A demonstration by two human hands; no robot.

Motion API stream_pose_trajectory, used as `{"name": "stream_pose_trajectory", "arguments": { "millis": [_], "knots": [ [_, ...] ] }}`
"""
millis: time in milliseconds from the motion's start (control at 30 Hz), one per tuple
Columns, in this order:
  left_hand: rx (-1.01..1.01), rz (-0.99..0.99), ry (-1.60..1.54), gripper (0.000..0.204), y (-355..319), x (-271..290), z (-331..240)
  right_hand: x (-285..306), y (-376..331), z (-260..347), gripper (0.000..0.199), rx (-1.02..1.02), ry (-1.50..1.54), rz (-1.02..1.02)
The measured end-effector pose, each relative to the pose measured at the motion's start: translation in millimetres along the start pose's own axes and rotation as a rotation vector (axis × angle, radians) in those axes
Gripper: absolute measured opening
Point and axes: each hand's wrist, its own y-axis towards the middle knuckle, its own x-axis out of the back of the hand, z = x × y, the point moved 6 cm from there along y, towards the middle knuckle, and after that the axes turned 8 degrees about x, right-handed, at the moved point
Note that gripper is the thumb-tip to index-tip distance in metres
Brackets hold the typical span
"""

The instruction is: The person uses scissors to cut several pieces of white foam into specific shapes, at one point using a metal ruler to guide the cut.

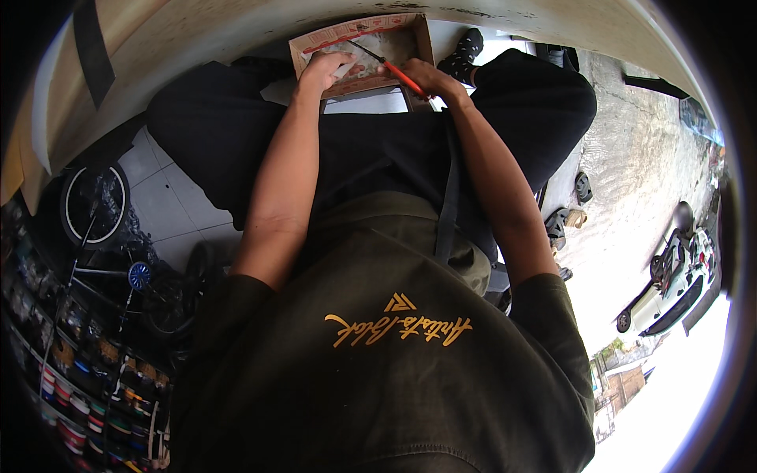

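Red-handled tool: slants over the cardboard box, handle by its near right corner, dark tip toward the far edge.
Right hand: fingers curled around the handle, seemingly to steer the tip.
Left hand: fingers narrowed on a pale piece inside the left edge, probably steadying it.
Box position: beyond the dark-trousered legs, likely for easy reach.

The single view looks steeply down from the wearer's head through a wide fisheye lens, over the dark olive cloth shirt, which is nearest and fills the lower middle. The bare left hand and bare right hand show farther off, small, by the shallow rectangular brown cardboard box, whose far edge nears the view's upper rim.
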Motion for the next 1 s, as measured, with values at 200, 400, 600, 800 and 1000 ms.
{"name": "stream_pose_trajectory", "arguments": {
  "millis": [200, 400, 600, 800, 1000],
  "knots": [
    [-0.061, -0.146, -0.045, 0.023, -27.3, -1.4, -14.2, -4.0, -17.4, 23.6, 0.097, -0.198, 0.045, 0.053],
    [-0.088, -0.103, -0.072, 0.020, -34.4, -6.6, -17.8, -7.0, -13.1, 19.8, 0.098, -0.151, -0.008, 0.105],
    [-0.078, -0.024, -0.020, 0.017, -35.2, -11.5, -18.0, -6.5, -3.3, 9.4, 0.089, -0.173, 0.049, 0.091],
    [-0.022, -0.060, 0.096, 0.020, -35.2, -9.6, -15.0, -2.1, -4.2, 12.6, 0.084, -0.011, 0.006, 0.060],
    [-0.002, -0.045, 0.084, 0.021, -17.1, -3.3, -9.1, 1.4, -8.4, 14.2, 0.085, -0.100, 0.054, 0.044]
  ]
}}
